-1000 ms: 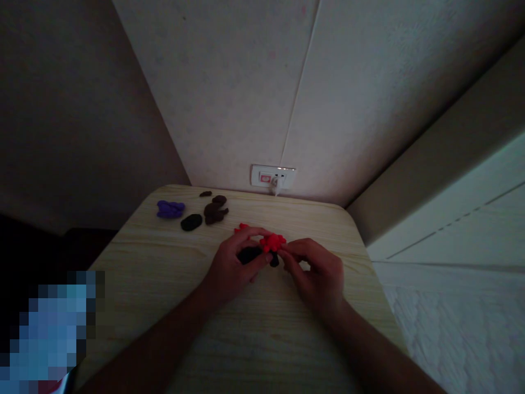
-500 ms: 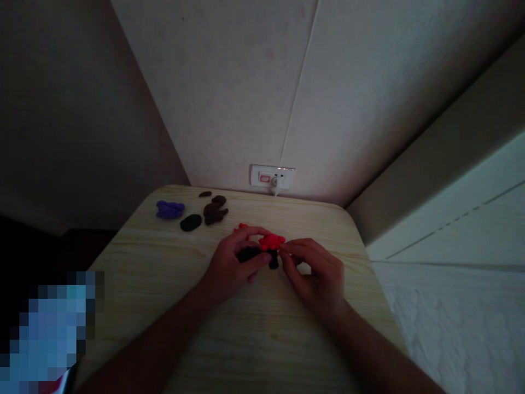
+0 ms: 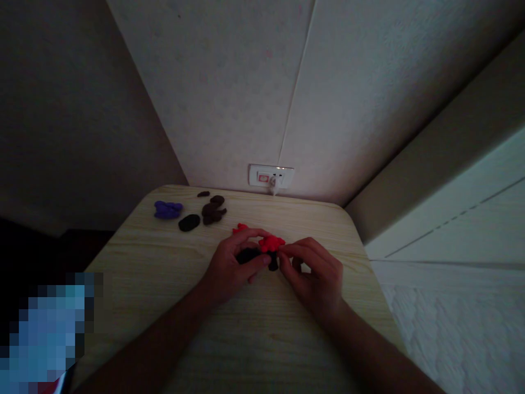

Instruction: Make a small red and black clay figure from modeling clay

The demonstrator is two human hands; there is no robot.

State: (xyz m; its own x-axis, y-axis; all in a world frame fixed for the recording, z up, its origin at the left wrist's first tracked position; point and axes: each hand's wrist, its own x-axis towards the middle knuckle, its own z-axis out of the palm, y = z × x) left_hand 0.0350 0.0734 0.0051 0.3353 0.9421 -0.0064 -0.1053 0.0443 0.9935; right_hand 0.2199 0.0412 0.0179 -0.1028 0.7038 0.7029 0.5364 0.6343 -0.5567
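Note:
A small clay figure, red on top and black below, sits near the middle of a light wooden table. My left hand curls round its black part from the left, thumb and fingers closed on it. My right hand pinches the red piece from the right with fingertips pressed together. A second bit of red clay peeks out behind my left fingers.
At the table's back left lie a purple clay lump, a black oval lump and several brown pieces. A wall socket with a plug sits just behind the table. White bedding lies to the right.
Both hands stay on the clay figure; my right fingers have shifted slightly against the red piece. The view has drifted a little.

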